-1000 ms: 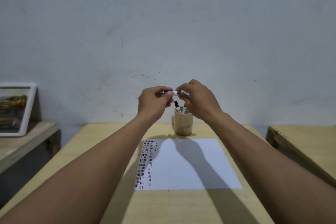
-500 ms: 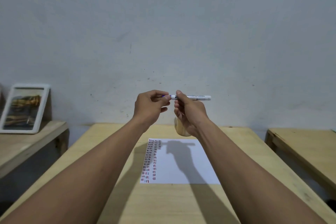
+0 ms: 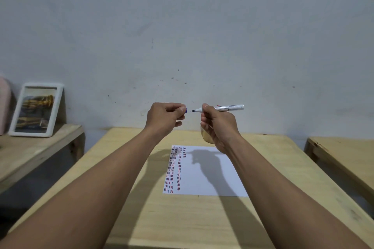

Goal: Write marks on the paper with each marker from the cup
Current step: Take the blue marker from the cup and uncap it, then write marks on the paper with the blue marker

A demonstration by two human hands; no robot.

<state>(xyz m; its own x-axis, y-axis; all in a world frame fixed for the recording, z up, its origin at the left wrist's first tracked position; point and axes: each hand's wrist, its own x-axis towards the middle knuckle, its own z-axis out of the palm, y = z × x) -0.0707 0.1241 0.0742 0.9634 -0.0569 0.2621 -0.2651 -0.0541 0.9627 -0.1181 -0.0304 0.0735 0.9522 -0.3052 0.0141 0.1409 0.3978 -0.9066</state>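
Observation:
My right hand (image 3: pixel 217 122) holds a white marker (image 3: pixel 224 108) level in the air, its dark bare tip pointing left. My left hand (image 3: pixel 165 116) is closed around the marker's blue cap (image 3: pixel 185 110), a small gap away from the tip. Both hands hover above the far end of the wooden table (image 3: pixel 182 218). A white sheet of paper (image 3: pixel 210 178) lies on the table below them, with columns of short red and dark dashes along its left side. The wooden cup (image 3: pixel 207 137) stands behind the paper, mostly hidden by my right hand.
A white-framed picture (image 3: pixel 35 110) leans against the wall on a lower wooden bench (image 3: pixel 30 155) at the left. Another wooden table (image 3: pixel 344 159) stands at the right, separated by a gap. A plain grey wall rises behind everything.
The cap has come off the marker: my left hand pulled it leftward and the tip is now bare. The camera view has shifted slightly, and the cup's other markers are now hidden.

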